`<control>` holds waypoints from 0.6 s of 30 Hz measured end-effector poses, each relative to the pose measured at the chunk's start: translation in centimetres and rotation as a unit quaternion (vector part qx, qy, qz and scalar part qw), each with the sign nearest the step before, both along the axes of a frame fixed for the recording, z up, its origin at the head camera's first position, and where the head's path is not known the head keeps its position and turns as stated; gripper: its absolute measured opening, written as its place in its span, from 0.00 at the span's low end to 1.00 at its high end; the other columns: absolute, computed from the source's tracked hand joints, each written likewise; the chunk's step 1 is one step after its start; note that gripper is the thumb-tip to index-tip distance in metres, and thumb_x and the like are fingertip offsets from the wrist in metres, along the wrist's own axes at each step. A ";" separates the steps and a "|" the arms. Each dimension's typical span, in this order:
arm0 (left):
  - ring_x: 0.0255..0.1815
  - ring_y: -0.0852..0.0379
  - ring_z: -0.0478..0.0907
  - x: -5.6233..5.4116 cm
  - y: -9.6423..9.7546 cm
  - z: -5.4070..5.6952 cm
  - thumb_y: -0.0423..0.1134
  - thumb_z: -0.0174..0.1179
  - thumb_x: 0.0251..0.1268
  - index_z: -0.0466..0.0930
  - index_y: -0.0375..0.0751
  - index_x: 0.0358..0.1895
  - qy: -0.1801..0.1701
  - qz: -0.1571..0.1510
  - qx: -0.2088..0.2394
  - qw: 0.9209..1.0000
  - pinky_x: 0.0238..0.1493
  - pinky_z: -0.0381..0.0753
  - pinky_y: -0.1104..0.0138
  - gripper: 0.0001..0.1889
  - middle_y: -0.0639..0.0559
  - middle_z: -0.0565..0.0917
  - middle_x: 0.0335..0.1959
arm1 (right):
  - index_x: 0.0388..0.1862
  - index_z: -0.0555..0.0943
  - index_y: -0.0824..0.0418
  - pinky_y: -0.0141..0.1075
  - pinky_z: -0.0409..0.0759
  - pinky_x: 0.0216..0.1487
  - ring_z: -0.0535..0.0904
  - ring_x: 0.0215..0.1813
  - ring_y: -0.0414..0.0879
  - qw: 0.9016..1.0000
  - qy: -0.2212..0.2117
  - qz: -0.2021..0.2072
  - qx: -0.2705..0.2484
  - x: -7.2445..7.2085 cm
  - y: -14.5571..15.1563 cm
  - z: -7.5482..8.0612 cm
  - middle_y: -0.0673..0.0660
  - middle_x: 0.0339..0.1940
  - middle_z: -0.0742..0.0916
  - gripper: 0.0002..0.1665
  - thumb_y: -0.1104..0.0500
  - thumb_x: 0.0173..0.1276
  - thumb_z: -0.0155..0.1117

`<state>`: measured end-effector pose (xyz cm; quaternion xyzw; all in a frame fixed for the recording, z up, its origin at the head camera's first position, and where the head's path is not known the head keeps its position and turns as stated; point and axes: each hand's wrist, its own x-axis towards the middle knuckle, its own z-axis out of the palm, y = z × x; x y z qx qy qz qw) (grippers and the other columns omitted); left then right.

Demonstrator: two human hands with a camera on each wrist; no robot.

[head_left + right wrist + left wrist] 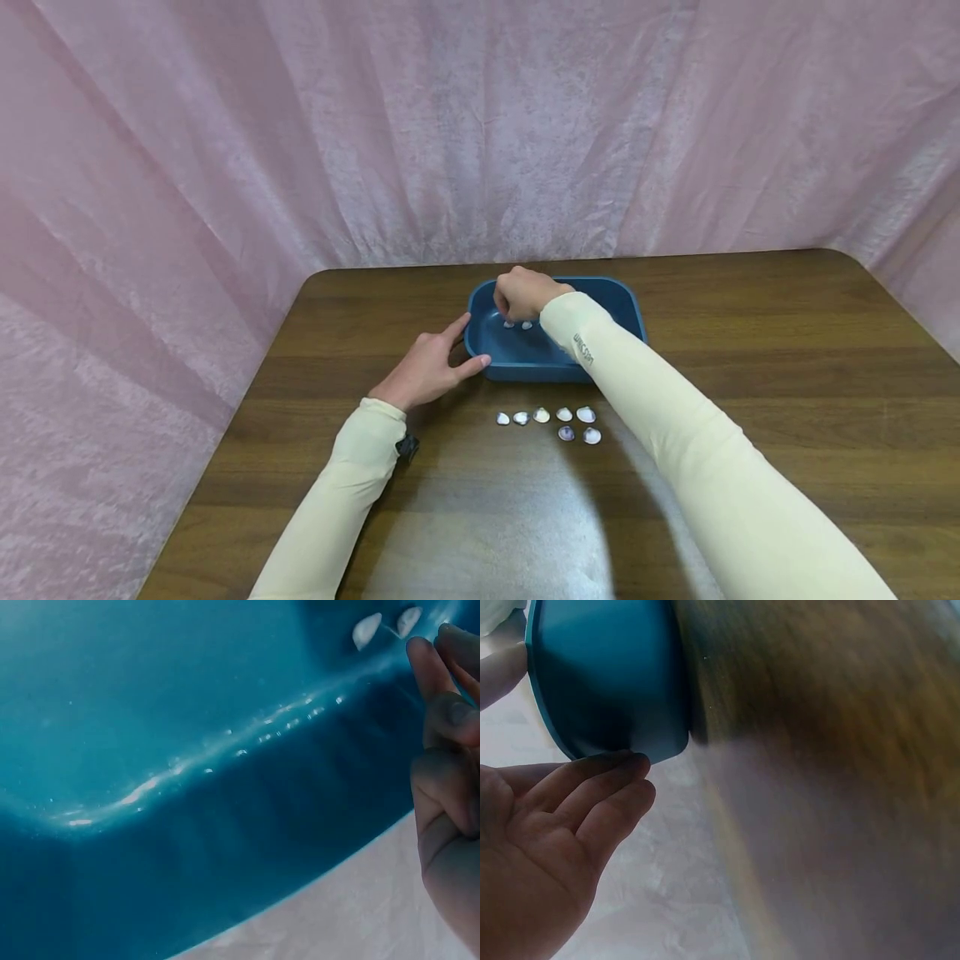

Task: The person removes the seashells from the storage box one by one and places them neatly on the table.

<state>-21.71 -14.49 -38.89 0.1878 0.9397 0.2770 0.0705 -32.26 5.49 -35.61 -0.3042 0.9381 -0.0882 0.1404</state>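
A blue plastic basin point(525, 371) stands on the wooden table. My left hand point(423, 371) rests against its left end, thumb at the front wall and fingers fairly straight along the side. In the left wrist view, fingertips touch the outside of the basin point(622, 667). My right hand point(528, 293) reaches into the basin, its fingers bent. Close by its fingertips point(421, 656) lie two small white seashells point(367, 631) on the basin floor. Whether those fingers pinch a shell is hidden.
In front of the basin, several seashells point(542, 415) lie in a row, with two more shells point(566, 433) below its right part. A pink curtain point(480, 133) hangs behind the table point(750, 350). My right forearm crosses the basin's front right side.
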 end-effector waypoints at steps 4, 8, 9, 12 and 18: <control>0.72 0.46 0.73 0.0 0.1 0.1 0.60 0.58 0.71 0.51 0.39 0.81 0.006 -0.003 0.000 1.000 0.70 0.75 0.52 0.45 0.38 0.71 0.73 | 0.34 0.89 0.57 0.37 0.84 0.42 0.83 0.36 0.46 1.000 0.009 -0.001 0.013 -0.1 -0.2 -0.5 0.53 0.35 0.89 0.03 0.63 0.66 0.70; 0.72 0.46 0.74 0.1 0.1 0.0 0.60 0.58 0.70 0.51 0.39 0.81 0.007 -0.005 0.004 1.000 0.70 0.75 0.53 0.45 0.37 0.72 0.73 | 0.34 0.88 0.55 0.38 0.85 0.44 0.84 0.39 0.46 0.999 0.014 -0.003 0.030 -0.3 -0.3 -1.1 0.52 0.38 0.89 0.03 0.62 0.68 0.69; 0.72 0.46 0.74 0.1 0.1 0.0 0.60 0.58 0.70 0.51 0.39 0.81 0.006 -0.004 0.005 1.000 0.70 0.75 0.53 0.45 0.37 0.72 0.73 | 0.33 0.88 0.54 0.39 0.85 0.44 0.84 0.39 0.47 0.999 0.015 -0.004 0.033 -0.3 -0.3 -1.3 0.52 0.39 0.89 0.04 0.62 0.68 0.69; 0.72 0.46 0.73 0.0 0.1 -0.1 0.59 0.59 0.70 0.51 0.38 0.81 0.006 -0.003 0.007 1.000 0.71 0.75 0.53 0.45 0.38 0.71 0.73 | 0.32 0.88 0.53 0.39 0.85 0.45 0.84 0.40 0.47 0.999 0.021 0.000 0.041 -0.4 -0.2 -1.6 0.53 0.40 0.89 0.06 0.63 0.68 0.69; 0.73 0.46 0.73 0.0 0.0 -0.1 0.59 0.59 0.70 0.51 0.39 0.81 0.005 0.001 0.006 1.000 0.71 0.74 0.53 0.45 0.38 0.71 0.73 | 0.31 0.87 0.53 0.37 0.84 0.43 0.83 0.39 0.46 0.998 0.029 0.011 0.049 -0.3 -0.2 -1.6 0.52 0.39 0.89 0.07 0.65 0.67 0.69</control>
